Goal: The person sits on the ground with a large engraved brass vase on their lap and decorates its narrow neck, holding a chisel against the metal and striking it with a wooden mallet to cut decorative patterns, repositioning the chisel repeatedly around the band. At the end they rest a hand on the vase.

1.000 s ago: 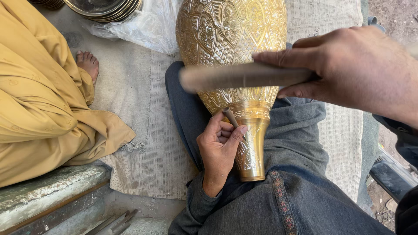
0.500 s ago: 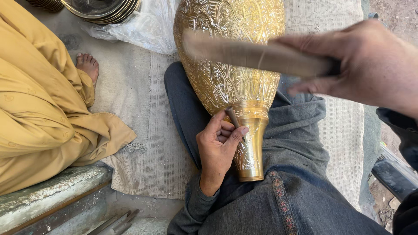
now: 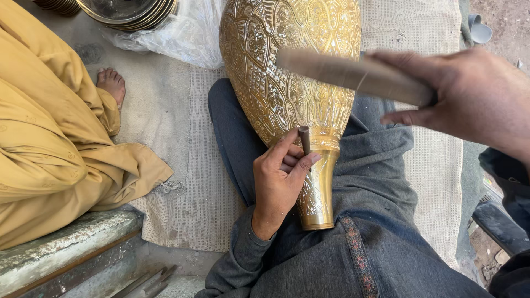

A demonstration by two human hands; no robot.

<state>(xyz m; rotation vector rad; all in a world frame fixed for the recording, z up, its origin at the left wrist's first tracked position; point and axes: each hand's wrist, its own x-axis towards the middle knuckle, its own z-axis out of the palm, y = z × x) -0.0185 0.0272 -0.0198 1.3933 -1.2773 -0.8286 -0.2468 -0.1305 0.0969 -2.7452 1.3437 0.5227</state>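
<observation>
Your left hand [image 3: 281, 185] grips a short dark punch [image 3: 304, 139], its tip set against the collar of the brass vase [image 3: 287, 83] where the round body narrows into the neck. The vase lies across your lap on the grey trousers [image 3: 364, 221], its neck end pointing towards you. Your right hand [image 3: 469, 99] is closed around a wooden mallet [image 3: 353, 74], raised above the punch and well apart from it. The body already carries dense floral relief over all the surface in view, and the neck shows pattern too; in my judgement the work stands at the collar band, with most chasing done. The far side is hidden. A person in yellow cloth [image 3: 49, 138] sits beside you on the mat [image 3: 171, 149].
</observation>
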